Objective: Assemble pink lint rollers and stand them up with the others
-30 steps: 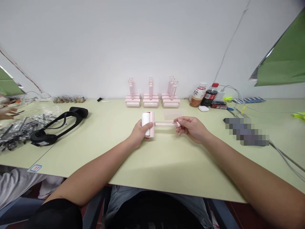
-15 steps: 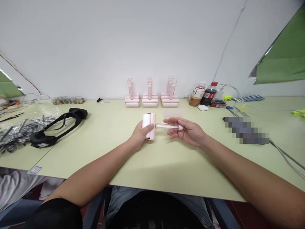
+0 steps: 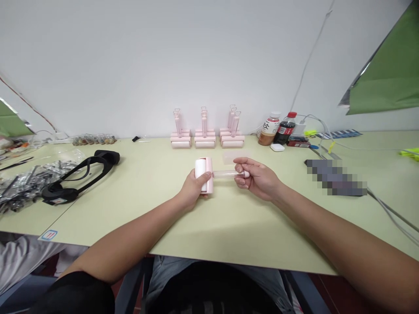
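My left hand (image 3: pixel 193 187) is closed around the head of a pink lint roller (image 3: pixel 210 183), thumb pressed on its pink casing beside the white roll. The roller's clear handle points right. At the handle's far end my right hand (image 3: pixel 258 176) has its fingers curled around the pale tip. A translucent pink cover (image 3: pixel 229 157) lies flat on the table just behind the handle. Several more pink lint rollers (image 3: pixel 205 138) stand in three groups by the wall, handles up.
At the back right are a brown drink bottle (image 3: pixel 269 128), a cola bottle (image 3: pixel 284 130) and a white case (image 3: pixel 277 148). A blurred-out dark object (image 3: pixel 337 179) with a cable lies right. On the left, a black headset strap (image 3: pixel 88 174) sits beside bagged parts (image 3: pixel 26 181).
My right hand's fingers have closed in around the handle's end; before, they were spread more loosely. The left hand keeps its hold on the roller head.
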Available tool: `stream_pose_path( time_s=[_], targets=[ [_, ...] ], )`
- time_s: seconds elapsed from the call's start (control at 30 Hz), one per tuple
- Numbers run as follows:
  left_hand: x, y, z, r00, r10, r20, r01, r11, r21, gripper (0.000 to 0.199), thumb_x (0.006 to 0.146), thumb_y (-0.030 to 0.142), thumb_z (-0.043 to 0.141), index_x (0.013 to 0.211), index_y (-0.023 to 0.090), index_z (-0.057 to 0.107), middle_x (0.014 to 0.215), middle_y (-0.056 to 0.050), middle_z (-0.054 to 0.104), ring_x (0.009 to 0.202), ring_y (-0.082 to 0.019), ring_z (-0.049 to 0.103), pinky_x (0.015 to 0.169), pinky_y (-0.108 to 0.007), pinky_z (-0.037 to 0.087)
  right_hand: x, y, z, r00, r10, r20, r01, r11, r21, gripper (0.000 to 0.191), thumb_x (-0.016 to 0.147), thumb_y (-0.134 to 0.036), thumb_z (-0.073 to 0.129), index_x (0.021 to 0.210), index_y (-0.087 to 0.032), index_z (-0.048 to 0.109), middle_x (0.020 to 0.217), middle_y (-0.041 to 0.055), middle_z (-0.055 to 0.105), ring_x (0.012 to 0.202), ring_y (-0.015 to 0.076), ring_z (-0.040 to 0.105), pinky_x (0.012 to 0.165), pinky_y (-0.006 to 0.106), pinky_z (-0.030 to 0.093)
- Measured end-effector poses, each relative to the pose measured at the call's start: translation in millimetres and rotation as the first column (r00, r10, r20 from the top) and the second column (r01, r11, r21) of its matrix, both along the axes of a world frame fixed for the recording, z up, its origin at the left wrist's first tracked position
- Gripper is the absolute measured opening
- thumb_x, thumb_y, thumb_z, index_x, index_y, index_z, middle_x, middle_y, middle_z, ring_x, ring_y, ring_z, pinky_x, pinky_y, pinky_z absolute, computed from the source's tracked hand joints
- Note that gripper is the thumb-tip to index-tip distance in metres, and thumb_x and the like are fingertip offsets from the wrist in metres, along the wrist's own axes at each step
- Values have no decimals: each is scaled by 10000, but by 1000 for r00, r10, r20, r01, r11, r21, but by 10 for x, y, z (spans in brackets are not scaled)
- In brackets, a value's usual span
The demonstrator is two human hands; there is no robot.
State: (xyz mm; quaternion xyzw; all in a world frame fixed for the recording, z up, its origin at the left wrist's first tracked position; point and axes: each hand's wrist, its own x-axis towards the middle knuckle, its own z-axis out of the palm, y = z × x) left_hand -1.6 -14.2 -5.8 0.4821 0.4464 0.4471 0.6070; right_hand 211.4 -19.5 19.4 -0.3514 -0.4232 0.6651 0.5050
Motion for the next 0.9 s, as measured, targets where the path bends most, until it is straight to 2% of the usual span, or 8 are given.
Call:
stream_pose_path(
  time_s=[0.37,0.43,0.5,0.57,0.67,0.73,0.8,0.9],
  targets=[
    [38,-50,15,1000,-10,-2,10,1000,-26,438,735,478,710,982,195,486,768,7,524,554,-110,524,353,-218,443,-45,11,-69,997,-55,-46,55,998,-11,187,696,-213,675,855,-217,578,649,-72,450,427,53,356,439,228,234],
    [35,-32,14,1000,-11,8,11,1000,-29,435,729,477,710,981,196,493,762,7,529,550,-113,529,356,-220,446,-57,3,-70,997,-71,-32,71,997,15,197,702,-231,665,885,-217,592,691,-58,492,427,57,386,430,235,266],
    [8,12,18,1000,-4,17,4,1000,-16,411,728,465,704,970,196,510,745,10,533,535,-111,525,344,-211,426,-58,-8,-60,997,-71,20,70,996,62,254,733,-290,654,974,-223,607,812,-18,572,489,89,486,453,263,356],
    [-40,77,23,1000,14,21,-15,1000,15,387,723,440,703,959,192,523,741,7,548,519,-108,522,331,-199,397,-30,-11,-44,987,-50,156,31,992,119,303,770,-352,642,1038,-215,612,844,9,600,559,121,544,497,285,420],
    [-119,178,35,996,79,31,-80,996,40,396,714,416,712,975,196,511,727,9,570,484,-104,518,310,-187,350,74,9,-11,887,96,451,-171,977,130,328,824,-426,618,1036,-176,628,653,-23,538,505,102,472,481,255,380],
    [-154,215,51,991,111,71,-115,993,42,418,721,421,707,1008,201,497,696,21,563,458,-99,505,302,-183,340,152,24,12,772,256,582,-336,941,31,316,837,-438,616,1000,-168,626,625,-29,538,485,85,427,471,236,342],
    [-169,215,81,987,84,136,-93,994,57,470,725,432,707,1071,204,485,700,24,567,469,-105,523,319,-192,386,205,30,28,695,381,609,-420,903,-86,253,823,-406,636,924,-177,596,671,-16,581,501,81,439,468,223,326],
    [-170,163,135,975,-75,209,51,992,117,615,731,469,712,1220,216,437,877,-31,638,653,-168,653,456,-268,542,228,19,39,723,441,532,-441,887,-136,180,799,-334,630,830,-191,525,614,-34,549,469,82,422,435,214,282]
  ],
)
